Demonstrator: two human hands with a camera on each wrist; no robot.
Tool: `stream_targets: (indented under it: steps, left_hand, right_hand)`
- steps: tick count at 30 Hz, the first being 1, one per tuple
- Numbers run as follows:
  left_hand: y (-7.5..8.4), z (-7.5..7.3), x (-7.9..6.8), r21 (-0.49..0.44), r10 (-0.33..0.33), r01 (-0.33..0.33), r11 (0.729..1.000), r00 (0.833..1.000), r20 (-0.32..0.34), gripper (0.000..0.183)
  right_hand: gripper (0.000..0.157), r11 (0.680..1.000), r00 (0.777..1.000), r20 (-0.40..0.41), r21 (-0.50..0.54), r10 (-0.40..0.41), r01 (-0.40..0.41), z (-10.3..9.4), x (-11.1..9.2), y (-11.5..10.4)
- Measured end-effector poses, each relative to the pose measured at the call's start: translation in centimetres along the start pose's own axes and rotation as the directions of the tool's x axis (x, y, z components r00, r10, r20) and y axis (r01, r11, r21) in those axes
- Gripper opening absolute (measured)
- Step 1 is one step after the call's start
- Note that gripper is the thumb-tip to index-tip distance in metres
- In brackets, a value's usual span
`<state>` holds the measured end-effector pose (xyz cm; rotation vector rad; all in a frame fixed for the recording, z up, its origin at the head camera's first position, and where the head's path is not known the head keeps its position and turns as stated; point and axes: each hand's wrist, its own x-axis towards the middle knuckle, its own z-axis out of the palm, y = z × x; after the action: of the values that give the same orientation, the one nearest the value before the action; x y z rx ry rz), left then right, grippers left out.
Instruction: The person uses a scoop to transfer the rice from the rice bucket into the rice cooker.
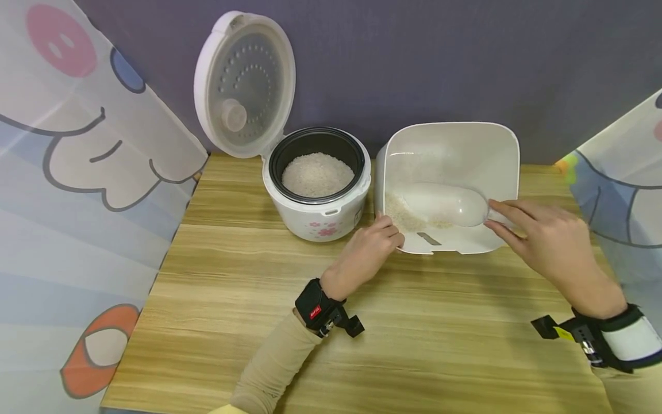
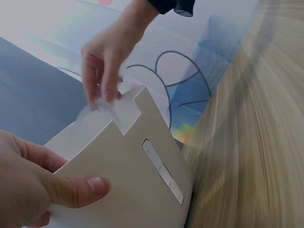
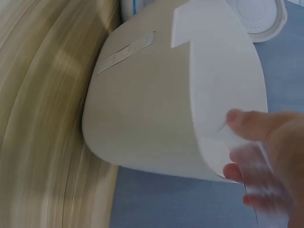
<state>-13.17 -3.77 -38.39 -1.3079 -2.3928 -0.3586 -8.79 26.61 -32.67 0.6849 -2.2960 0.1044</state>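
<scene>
A white rice bin (image 1: 455,144) stands on the table with some rice (image 1: 403,215) at its bottom left. My left hand (image 1: 373,247) grips the bin's near left rim, the thumb (image 2: 88,190) lying along its outer front wall. My right hand (image 1: 550,244) pinches the handle of a clear plastic scoop (image 1: 450,204), which lies low inside the bin with its mouth toward the rice. In the right wrist view the fingers (image 3: 251,124) hold the scoop handle over the rim. Left of the bin, a white rice cooker (image 1: 323,224) stands with its black inner pot (image 1: 318,137) holding white rice (image 1: 316,174).
The cooker's lid (image 1: 248,80) is raised and leans up to the back left. A dark wall (image 1: 424,63) rises behind the wooden table (image 1: 393,356). Printed cartoon cloths (image 1: 67,241) hang at both sides. The front wall of the bin has a narrow window strip (image 2: 162,171).
</scene>
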Motion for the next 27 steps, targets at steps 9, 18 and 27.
stream_targets:
  steps: [9,18,27]
  left_hand:
    - [0.0,0.1,0.0,-0.012,-0.005,0.005,1.0,1.0,0.009,0.017]
    - [0.1,0.1,-0.1,-0.016,-0.002,0.002,1.0,1.0,0.008,0.019]
    - [0.2,0.0,-0.2,0.004,-0.003,0.003,1.0,1.0,0.013,0.022]
  right_hand:
    - [0.053,0.99,0.985,0.123,-0.06,-0.122,0.13,0.9,-0.3,-0.7]
    - [0.02,0.973,0.963,0.237,-0.157,-0.129,0.169,1.2,-0.1,-1.4]
    - [0.013,0.963,0.956,0.257,-0.185,-0.144,0.195,1.6,0.2,-1.8]
